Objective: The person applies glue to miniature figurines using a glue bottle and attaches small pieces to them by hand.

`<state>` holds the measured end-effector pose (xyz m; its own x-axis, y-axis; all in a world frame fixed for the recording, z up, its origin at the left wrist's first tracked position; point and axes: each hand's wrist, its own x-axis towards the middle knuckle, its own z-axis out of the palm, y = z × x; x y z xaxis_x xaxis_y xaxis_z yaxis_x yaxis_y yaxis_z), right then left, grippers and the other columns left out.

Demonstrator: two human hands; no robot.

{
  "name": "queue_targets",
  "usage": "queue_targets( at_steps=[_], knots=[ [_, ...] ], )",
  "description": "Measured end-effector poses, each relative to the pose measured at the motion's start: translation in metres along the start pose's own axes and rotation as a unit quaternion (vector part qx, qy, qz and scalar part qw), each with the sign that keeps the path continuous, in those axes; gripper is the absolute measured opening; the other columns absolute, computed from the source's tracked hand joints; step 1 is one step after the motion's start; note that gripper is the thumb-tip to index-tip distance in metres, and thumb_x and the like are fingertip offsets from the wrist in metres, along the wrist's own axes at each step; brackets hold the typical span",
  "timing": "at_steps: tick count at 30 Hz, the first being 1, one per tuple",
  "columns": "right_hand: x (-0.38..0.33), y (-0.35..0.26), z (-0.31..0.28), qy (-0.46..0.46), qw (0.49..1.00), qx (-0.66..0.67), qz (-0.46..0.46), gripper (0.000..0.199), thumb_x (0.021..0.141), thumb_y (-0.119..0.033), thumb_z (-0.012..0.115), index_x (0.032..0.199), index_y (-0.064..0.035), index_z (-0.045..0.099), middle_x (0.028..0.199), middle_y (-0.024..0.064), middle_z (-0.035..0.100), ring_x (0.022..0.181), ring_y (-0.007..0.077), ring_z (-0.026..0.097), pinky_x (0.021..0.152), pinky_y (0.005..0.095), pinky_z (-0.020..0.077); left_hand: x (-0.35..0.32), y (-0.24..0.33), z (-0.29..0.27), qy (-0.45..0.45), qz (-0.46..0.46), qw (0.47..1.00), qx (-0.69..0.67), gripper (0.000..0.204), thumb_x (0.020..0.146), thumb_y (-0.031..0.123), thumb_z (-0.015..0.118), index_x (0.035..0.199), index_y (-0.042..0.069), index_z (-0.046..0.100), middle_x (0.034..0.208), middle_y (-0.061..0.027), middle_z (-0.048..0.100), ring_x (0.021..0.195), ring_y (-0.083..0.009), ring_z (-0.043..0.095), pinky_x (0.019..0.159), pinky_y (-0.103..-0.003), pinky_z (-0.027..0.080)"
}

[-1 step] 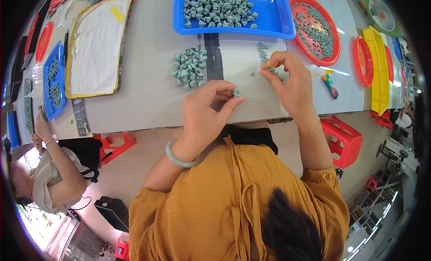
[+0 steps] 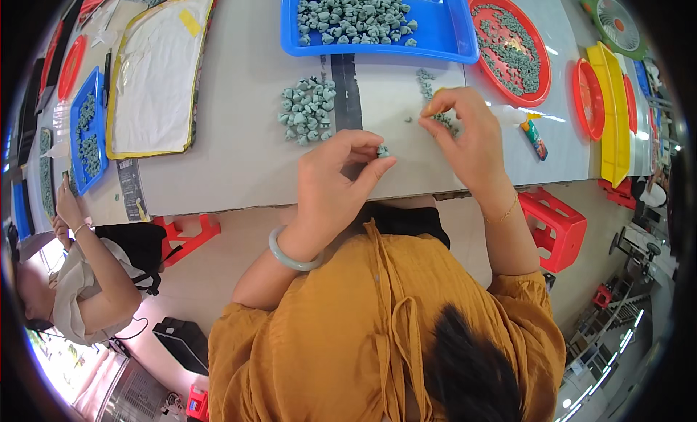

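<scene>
Small grey-green pieces (image 2: 382, 151) sit pinched in the fingertips of the left hand (image 2: 335, 181), above the table's (image 2: 239, 161) near edge. The right hand (image 2: 465, 135) grips something orange, fingers closed. A loose pile of pieces (image 2: 305, 110) lies near the blue tray (image 2: 435, 48).

A person in a mustard-yellow top works at a pale table (image 2: 239, 153), seen from above. The left hand (image 2: 334, 182), a pale green bangle (image 2: 290, 255) on its wrist, pinches a small grey-green piece (image 2: 382, 151) between thumb and fingertips. The right hand (image 2: 465, 135) has its fingertips pressed together over a few similar pieces lying on the table. A loose heap of the same pieces (image 2: 305, 110) lies just beyond the left hand, beside a dark strip (image 2: 345, 95). Farther back stands a blue tray (image 2: 450, 48) full of them, with a round red tray (image 2: 541, 81) to its right. A glue bottle (image 2: 534, 135) lies near the right hand. Another person sits at the far left.
</scene>
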<state>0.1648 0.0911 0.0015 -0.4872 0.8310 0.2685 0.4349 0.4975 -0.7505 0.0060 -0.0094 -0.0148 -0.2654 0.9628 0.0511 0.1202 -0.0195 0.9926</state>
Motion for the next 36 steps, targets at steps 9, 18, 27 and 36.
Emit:
queue_targets(
  at_steps=[9,18,27,36],
  knots=[
    [0.011,0.005,0.004,-0.089,0.972,-0.113,-0.184,0.019,0.066,0.005,0.062,0.080,-0.0039,0.052,0.071,0.0063,0.055,0.075,0.0240,0.054,0.061,0.0320,0.0441,0.002,0.002,-0.002,-0.018,-0.008,1.000,-0.010,0.021,0.072,-0.003,0.069,0.090,-0.003,0.058,0.079,-0.0046,0.059,0.072,-0.0098,0.059,0.067,-0.022,0.050],
    [-0.002,-0.012,0.005,-0.111,0.992,0.010,-0.059,0.020,0.073,0.004,0.061,0.084,-0.0033,0.047,0.073,0.0075,0.056,0.073,0.0187,0.057,0.066,0.0276,0.0443,0.000,0.001,-0.001,-0.010,-0.009,1.000,-0.001,0.021,0.072,-0.004,0.069,0.090,-0.002,0.059,0.079,-0.0046,0.058,0.069,-0.0089,0.058,0.065,-0.022,0.050],
    [-0.014,-0.022,0.009,-0.123,0.987,0.105,0.000,0.020,0.075,0.005,0.062,0.084,-0.0031,0.045,0.077,0.0060,0.057,0.075,0.0137,0.058,0.072,0.0249,0.0449,0.001,0.004,-0.001,-0.005,0.018,0.998,0.064,0.017,0.069,0.001,0.070,0.085,0.004,0.064,0.071,-0.0070,0.059,0.059,-0.0157,0.057,0.053,-0.025,0.045],
    [-0.014,-0.018,0.015,-0.123,0.960,0.226,0.110,0.028,0.073,0.007,0.064,0.086,-0.0051,0.042,0.078,0.0042,0.055,0.077,0.0109,0.056,0.069,0.0252,0.0458,-0.002,-0.002,0.000,0.025,0.144,0.983,0.112,0.017,0.067,-0.002,0.070,0.083,0.001,0.064,0.069,-0.0084,0.061,0.056,-0.0178,0.056,0.050,-0.024,0.043]
  ],
)
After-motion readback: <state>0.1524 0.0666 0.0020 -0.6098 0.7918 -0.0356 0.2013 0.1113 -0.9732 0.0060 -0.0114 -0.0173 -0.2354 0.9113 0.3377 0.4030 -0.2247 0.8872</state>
